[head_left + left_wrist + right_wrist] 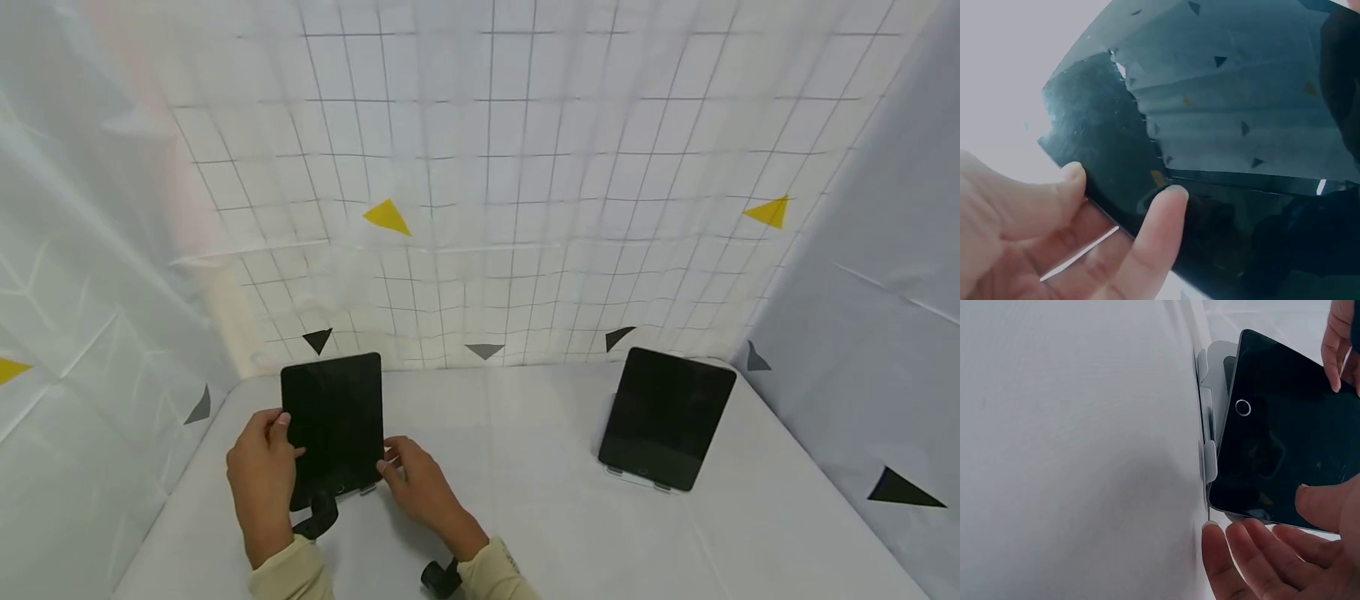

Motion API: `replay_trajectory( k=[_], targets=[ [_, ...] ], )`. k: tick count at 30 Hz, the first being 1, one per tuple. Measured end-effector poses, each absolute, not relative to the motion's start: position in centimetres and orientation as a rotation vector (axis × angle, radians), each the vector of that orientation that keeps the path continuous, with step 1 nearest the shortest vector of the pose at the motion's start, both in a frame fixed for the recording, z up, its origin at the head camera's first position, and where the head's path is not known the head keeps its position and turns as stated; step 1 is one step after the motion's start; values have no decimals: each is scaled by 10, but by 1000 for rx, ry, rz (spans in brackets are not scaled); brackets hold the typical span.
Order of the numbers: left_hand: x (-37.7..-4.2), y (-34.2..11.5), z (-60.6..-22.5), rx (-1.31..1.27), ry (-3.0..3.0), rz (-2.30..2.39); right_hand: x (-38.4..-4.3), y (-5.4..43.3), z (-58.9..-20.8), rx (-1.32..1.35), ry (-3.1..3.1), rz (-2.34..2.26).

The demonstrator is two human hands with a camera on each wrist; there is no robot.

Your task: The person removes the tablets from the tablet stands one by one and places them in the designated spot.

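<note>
A black tablet (337, 421) leans back on a silver metal stand (1210, 462) at the left of the table. My left hand (261, 475) grips its left edge. In the left wrist view the thumb (1074, 175) lies at that edge, one fingertip rests on the screen, and other fingers go behind. My right hand (422, 485) holds the lower right edge, thumb on the front, fingers along the side and back. The tablet sits askew, its lower edge angled against the stand's hooks in the right wrist view; most of the stand is hidden behind it.
Another black tablet (667, 417) leans on its own stand (662, 487) at the right of the white table (525, 517). White sheeting with a grid (510, 183) hangs behind, and plain sheeting (885, 333) closes the sides. Dark wrist cameras (441, 578) are strapped near the sleeves.
</note>
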State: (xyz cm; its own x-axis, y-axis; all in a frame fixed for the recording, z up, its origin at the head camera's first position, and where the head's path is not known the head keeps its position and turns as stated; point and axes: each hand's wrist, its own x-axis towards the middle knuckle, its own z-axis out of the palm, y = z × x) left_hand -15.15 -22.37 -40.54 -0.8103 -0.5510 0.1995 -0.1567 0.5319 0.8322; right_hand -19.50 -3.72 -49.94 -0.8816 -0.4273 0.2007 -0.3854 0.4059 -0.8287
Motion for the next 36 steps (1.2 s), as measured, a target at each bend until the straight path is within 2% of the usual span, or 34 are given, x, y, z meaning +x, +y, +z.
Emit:
replay_trajectory(
  k=[15,28,36],
  targets=[
    [-146,-217,-394,478,-2263,-1296,-196,-33,-490,-835,3079,-1493],
    [-154,-203,-389,440,-2298,-1390,-211,3,-470,-816,2822,-1540],
    [-167,-183,-387,308,-2410,-1432,-222,38,-457,-822,2799,-1427]
  ],
)
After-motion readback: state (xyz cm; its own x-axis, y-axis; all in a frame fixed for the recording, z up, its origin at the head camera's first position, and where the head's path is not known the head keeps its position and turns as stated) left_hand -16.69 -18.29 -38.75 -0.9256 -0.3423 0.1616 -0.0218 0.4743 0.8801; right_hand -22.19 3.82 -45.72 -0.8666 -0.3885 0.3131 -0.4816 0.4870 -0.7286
